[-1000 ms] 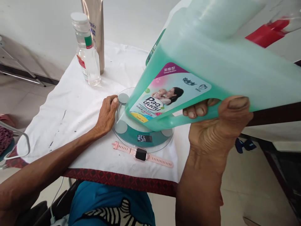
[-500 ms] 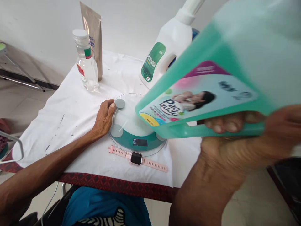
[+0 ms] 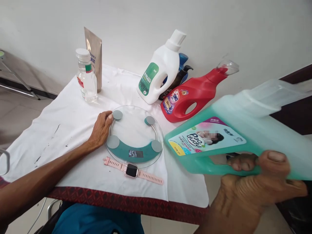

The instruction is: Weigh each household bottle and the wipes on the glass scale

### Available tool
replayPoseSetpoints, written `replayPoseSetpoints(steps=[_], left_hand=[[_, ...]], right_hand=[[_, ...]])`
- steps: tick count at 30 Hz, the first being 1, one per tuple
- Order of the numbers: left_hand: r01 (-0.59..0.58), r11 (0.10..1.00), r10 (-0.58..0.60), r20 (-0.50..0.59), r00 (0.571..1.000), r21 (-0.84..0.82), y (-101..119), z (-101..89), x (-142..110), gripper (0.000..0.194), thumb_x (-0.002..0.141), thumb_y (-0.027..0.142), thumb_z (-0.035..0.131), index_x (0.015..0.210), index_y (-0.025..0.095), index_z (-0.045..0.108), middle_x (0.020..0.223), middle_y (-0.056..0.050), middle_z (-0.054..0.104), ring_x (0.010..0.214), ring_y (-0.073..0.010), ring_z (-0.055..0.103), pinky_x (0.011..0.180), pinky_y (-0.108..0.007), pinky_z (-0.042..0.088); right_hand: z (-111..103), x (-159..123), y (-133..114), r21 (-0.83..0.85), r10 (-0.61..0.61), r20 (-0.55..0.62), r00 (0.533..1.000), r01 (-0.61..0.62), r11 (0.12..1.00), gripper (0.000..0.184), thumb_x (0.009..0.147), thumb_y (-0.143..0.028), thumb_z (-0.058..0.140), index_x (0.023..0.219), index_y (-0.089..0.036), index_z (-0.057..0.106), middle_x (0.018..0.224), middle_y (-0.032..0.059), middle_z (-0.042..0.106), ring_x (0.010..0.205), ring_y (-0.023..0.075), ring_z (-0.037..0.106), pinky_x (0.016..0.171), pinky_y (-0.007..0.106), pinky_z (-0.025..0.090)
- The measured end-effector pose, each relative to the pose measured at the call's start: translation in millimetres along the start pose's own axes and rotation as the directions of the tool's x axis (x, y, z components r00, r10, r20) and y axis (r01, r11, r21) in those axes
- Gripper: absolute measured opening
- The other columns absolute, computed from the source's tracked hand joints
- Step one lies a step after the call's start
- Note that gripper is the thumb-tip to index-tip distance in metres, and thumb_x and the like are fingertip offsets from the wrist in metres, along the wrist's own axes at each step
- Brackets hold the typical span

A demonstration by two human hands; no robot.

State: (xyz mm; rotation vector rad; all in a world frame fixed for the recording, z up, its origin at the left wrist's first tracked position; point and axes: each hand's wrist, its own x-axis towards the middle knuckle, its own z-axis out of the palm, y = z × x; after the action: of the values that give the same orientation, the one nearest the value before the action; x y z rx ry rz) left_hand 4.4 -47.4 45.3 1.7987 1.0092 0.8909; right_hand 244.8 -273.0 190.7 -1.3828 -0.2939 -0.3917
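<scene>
My right hand (image 3: 255,190) is wrapped round the handle of a big translucent bottle of green laundry detergent (image 3: 207,138). The bottle is tilted, its base toward the table and its white cap toward the right. It is beside the round glass scale (image 3: 133,130), not over it. My left hand (image 3: 100,128) grips the left rim of the scale, with thumb and fingers at the edge. The scale's small display is lit with digits. In front of the scale lies a pink-strapped smartwatch (image 3: 131,170).
A clear bottle with a white cap (image 3: 87,81) and a beige tube (image 3: 97,61) stand at the back left. Behind the scale stand a white detergent bottle (image 3: 162,65), a dark pump bottle (image 3: 179,78) and a red detergent bottle (image 3: 200,89). White cloth (image 3: 70,143) covers the table.
The detergent bottle has moved right and lower, away from above the scale. The view has shifted, bringing the red bottle fully into sight. My left hand stays at the scale's rim.
</scene>
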Motion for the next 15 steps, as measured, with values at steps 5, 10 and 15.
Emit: replayPoseSetpoints(steps=[5, 10, 15], left_hand=[[0.018, 1.0, -0.018, 0.0, 1.0, -0.009, 2, -1.0, -1, 0.073, 0.104, 0.079, 0.03, 0.13, 0.019, 0.063, 0.136, -0.019, 0.069, 0.127, -0.0363, 0.064, 0.117, -0.061, 0.047], [0.052, 0.998, -0.052, 0.004, 0.999, -0.026, 7, -2.6, -1, 0.074, 0.104, 0.079, 0.03, 0.13, 0.018, 0.063, 0.136, -0.019, 0.069, 0.129, -0.0362, 0.064, 0.117, -0.06, 0.047], [0.084, 0.996, -0.083, 0.03, 0.996, -0.029, 7, -5.8, 0, 0.07, 0.104, 0.077, 0.033, 0.129, 0.02, 0.064, 0.134, -0.017, 0.071, 0.122, -0.0347, 0.068, 0.114, -0.061, 0.05]], right_hand=[[12, 8, 23, 0.063, 0.019, 0.052, 0.998, -0.022, 0.998, 0.04, 0.055, -0.036, 0.078, 0.046, -0.026, 0.04, 0.045, -0.0069, 0.029, 0.041, 0.0083, 0.028, 0.036, 0.028, 0.019], [27, 14, 48, 0.098, 0.052, 0.063, 0.997, -0.058, 0.993, 0.037, 0.059, -0.039, 0.081, 0.051, -0.026, 0.047, 0.046, -0.0072, 0.033, 0.044, 0.009, 0.031, 0.039, 0.027, 0.024], [42, 13, 59, 0.127, 0.074, 0.05, 0.996, -0.08, 0.989, 0.045, 0.063, -0.049, 0.081, 0.049, -0.027, 0.044, 0.044, -0.0058, 0.035, 0.042, 0.0107, 0.031, 0.04, 0.03, 0.025]])
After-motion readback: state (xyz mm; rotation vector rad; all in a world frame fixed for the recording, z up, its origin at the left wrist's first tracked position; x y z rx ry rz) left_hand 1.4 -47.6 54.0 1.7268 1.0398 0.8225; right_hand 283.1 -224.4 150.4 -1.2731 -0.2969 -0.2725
